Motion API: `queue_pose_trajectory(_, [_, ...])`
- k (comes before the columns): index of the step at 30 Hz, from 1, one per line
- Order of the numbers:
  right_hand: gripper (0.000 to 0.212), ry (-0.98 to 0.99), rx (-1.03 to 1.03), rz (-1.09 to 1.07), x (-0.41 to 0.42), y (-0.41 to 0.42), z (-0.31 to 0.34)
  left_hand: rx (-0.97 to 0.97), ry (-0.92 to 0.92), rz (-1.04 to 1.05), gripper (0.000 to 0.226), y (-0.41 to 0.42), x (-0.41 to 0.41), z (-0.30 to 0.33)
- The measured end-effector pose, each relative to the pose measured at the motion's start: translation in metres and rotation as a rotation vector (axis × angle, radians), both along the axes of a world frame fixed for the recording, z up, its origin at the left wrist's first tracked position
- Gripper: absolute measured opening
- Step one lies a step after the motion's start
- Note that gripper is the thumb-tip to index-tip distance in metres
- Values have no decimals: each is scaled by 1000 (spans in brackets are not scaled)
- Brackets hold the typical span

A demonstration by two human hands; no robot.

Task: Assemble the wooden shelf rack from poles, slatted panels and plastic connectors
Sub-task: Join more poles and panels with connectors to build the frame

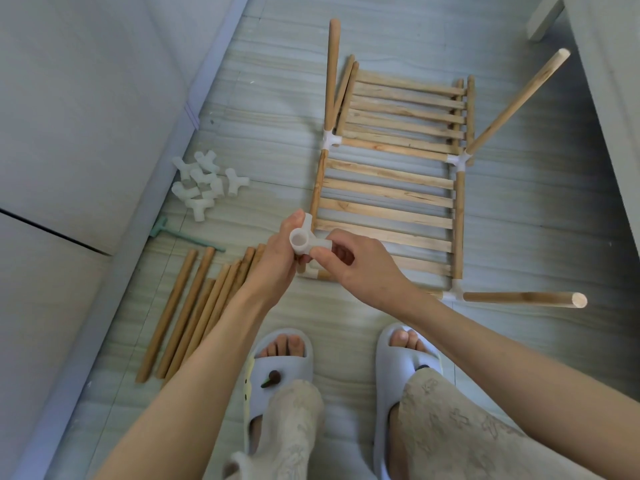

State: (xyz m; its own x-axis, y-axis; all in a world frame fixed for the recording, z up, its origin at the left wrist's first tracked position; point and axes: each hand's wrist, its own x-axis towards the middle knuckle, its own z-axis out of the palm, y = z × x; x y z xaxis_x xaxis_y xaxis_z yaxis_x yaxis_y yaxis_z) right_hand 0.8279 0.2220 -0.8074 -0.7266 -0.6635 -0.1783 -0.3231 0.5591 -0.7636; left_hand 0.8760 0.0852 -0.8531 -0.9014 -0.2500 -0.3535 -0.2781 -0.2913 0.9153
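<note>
I see both hands meeting over the near left corner of the slatted panel (388,199) that lies flat on the floor (263,109). My left hand (277,258) is curled around a white plastic connector (306,242), whose open round socket faces up toward the camera, and my right hand (356,265) pinches the connector's right arm between thumb and fingers. The connector sits at the panel's near left corner; whether it is seated on the side rail there I cannot tell, since the hands cover the joint. Three more connectors already sit on the panel's other corners, each with a pole rising out: one at far left (332,72), one at far right (516,105), one at near right (523,299). A second slatted panel (405,110) lies just beyond the first. To the left, a pile of spare connectors (204,183) rests near the wall, with a small green tool (180,235) beside it and a bundle of loose poles (194,310) lying on the floor closer to me.
</note>
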Motion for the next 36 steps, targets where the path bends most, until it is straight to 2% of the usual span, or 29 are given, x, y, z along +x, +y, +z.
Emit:
queue_pose_trajectory(7, [39, 80, 50, -1, 4, -3, -1, 5, -14, -10, 50, -2, 2, 0])
queue_pose_trajectory(12, [38, 53, 60, 7, 1, -2, 0, 5, -27, -15, 53, -2, 0, 3])
queue_pose_trajectory(18, [38, -9, -12, -39, 0, 3, -3, -120, -107, -135, 71, -7, -3, 15])
queue_pose_trajectory(23, [30, -12, -1, 29, 1, 12, -15, -194, -111, -176, 61, -25, 5, 24])
queue_pose_trajectory(27, [23, -109, 113, 20, -4, 32, -36, -111, -123, -73, 55, -34, 16, 12])
queue_pose_trajectory(30, [25, -116, 254, 44, -14, 42, -52, -152, -247, 59, 40, -42, 22, -11])
queue_pose_trajectory(33, [32, -133, 327, 71, -23, 45, -65, -284, -369, 48, 26, -45, 34, -44])
queue_pose_trajectory(36, [40, -174, 385, 108, -31, 44, -82, -359, -481, 43, 25, -44, 40, -71])
